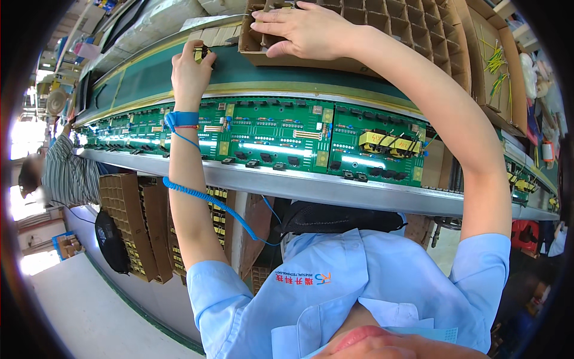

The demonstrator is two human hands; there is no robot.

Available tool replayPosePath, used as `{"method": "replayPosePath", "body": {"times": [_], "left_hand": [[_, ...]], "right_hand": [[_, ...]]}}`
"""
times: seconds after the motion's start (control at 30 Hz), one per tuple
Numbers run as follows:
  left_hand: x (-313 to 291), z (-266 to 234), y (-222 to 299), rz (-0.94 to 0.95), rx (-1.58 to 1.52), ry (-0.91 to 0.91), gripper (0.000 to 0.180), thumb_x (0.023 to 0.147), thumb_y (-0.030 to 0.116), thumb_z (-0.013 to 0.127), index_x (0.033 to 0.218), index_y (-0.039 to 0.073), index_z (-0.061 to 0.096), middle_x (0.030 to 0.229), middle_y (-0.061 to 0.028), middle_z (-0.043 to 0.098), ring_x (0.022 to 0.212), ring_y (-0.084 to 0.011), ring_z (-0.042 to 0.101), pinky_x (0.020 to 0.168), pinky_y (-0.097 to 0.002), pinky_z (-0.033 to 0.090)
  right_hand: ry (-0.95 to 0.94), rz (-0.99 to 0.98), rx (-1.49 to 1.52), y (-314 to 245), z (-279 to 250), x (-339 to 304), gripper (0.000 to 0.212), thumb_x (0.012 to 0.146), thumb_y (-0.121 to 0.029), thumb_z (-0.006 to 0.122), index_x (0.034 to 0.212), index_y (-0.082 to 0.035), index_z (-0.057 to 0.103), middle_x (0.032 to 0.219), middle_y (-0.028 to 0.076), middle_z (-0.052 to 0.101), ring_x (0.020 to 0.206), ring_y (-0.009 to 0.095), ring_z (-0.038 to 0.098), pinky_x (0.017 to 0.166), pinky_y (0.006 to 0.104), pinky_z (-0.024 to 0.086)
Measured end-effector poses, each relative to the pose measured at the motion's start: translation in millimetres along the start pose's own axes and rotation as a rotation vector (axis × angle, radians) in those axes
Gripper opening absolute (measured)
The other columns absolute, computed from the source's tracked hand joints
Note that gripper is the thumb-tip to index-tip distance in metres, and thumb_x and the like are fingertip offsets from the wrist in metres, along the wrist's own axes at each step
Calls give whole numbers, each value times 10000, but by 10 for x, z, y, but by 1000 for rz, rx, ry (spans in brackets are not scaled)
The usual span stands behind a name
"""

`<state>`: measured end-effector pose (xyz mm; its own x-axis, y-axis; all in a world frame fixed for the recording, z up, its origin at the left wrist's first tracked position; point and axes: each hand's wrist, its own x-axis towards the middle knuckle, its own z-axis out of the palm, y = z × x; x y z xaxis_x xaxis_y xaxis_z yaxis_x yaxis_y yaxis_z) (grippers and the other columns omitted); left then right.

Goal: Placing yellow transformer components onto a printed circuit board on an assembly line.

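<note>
My left hand (190,70) is raised over the dark green belt (149,78) and pinches a small yellow and black transformer (201,54) between its fingertips. A blue wrist strap (181,119) with a coiled blue cord (209,200) is on that wrist. My right hand (299,30) lies on the near left corner of a cardboard divider box (382,18), fingers over the cells and thumb against its front wall. Below both hands a row of green circuit boards (269,128) lies along the metal rail (311,185). One board carries yellow transformers (388,142).
A person in a striped shirt (69,173) works at the far left of the line. Stacked cardboard trays (131,221) with yellow parts stand under the rail. A second carton with yellow-green wire pieces (493,66) sits at the right. A black bag (110,242) hangs low on the left.
</note>
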<state>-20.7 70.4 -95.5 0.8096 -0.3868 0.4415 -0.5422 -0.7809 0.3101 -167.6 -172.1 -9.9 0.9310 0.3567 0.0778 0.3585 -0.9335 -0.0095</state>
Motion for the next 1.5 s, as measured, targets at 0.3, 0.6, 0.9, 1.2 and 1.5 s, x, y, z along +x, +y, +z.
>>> {"method": "replayPosePath", "body": {"times": [0.3, 0.6, 0.9, 1.2, 1.5], "left_hand": [[29, 42, 32, -65, 85, -158, 434, 899, 244, 627, 1316, 149, 552, 1152, -213, 657, 1069, -409, 622, 897, -469, 502], [166, -5, -66, -126, 91, -125, 492, 829, 376, 718, 1263, 168, 620, 1109, -186, 701, 1060, -374, 657, 897, -448, 517], [-581, -773, 706, -48, -848, -267, 443, 879, 4, 687, 1303, -16, 560, 1062, -69, 652, 910, -126, 620, 817, -242, 512], [-1192, -614, 1567, -74, -1067, -747, 470, 861, -93, 662, 1312, -30, 545, 1181, -81, 617, 1057, -142, 624, 919, -267, 518], [-1365, -251, 1944, -98, -1127, -912, 465, 874, -84, 656, 1312, -20, 515, 1218, -87, 589, 1105, -139, 586, 956, -271, 484]], "right_hand": [[-105, 90, 66, -56, 34, 77, 759, 996, -575, 381, 1509, -18, 328, 1604, 155, 258, 1490, 276, 229, 1214, 473, 174], [1, 3, 116, -107, 83, -47, 759, 985, -574, 420, 1459, 18, 398, 1524, 186, 399, 1446, 309, 321, 1197, 487, 193], [580, 12, 347, -405, -176, -1196, 453, 839, -220, 717, 1264, -85, 632, 1167, 86, 682, 1041, 301, 642, 907, 384, 504], [19, 207, 37, -641, 264, -2187, 286, 759, -150, 718, 1006, -28, 641, 807, 70, 621, 814, 232, 650, 782, 335, 469], [91, 282, 127, -434, 224, -2787, 446, 685, -83, 723, 1115, -13, 630, 942, 87, 632, 859, 249, 632, 827, 367, 477]]}}
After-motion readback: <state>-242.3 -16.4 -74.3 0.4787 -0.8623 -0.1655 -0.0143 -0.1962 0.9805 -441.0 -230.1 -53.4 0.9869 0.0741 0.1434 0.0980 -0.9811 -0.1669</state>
